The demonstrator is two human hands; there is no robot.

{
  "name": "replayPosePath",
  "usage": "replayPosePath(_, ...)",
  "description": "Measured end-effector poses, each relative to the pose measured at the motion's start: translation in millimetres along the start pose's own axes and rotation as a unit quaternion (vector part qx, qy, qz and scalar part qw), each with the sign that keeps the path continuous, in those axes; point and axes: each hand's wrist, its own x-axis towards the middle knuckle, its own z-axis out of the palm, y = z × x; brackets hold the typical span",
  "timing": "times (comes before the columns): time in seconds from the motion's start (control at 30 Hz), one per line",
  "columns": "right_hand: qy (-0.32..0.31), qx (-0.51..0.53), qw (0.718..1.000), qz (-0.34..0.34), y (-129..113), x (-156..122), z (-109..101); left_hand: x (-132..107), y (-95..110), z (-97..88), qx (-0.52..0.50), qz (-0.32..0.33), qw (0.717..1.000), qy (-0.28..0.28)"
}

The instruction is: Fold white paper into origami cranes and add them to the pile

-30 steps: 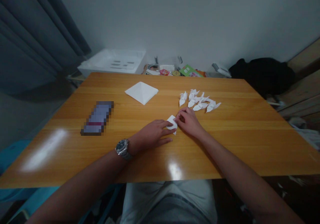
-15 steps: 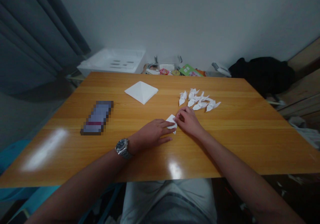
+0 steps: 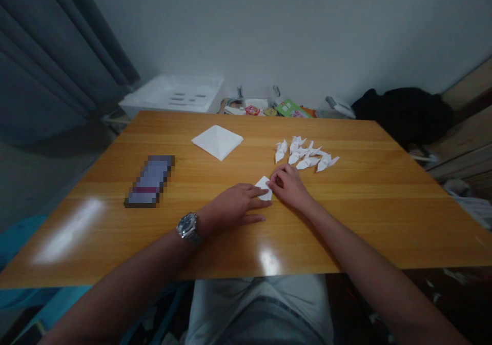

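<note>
A small folded piece of white paper (image 3: 263, 183) lies on the wooden table between my hands. My left hand (image 3: 238, 205), with a metal watch at the wrist, rests flat with its fingers apart, two of them across the paper. At the paper's right edge, my right hand (image 3: 289, 185) has thumb and index finger closed in a pinch on it. The paper's lower part is partly covered by my left fingers. Just beyond my right hand sit several folded white paper cranes (image 3: 305, 155) in a group.
A larger creased sheet of white paper (image 3: 218, 142) lies toward the back left of the table (image 3: 369, 201). A pixelated phone (image 3: 149, 181) is at the left. Behind the far edge are a white plastic tray (image 3: 177, 94), a green packet (image 3: 292, 108) and a black cloth item (image 3: 403, 114).
The fingers of my left hand have shifted slightly toward me over the folded paper. The small paper tip that showed below them is out of sight. My right hand has barely moved.
</note>
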Motion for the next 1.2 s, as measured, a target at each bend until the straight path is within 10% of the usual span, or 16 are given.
replayPosePath(1.2, 0.007, 0.008, 1.0, -0.005, -0.6, -0.1, -0.6, 0.1, 4.6, -7.6, -0.014, 0.022, 1.0, -0.007)
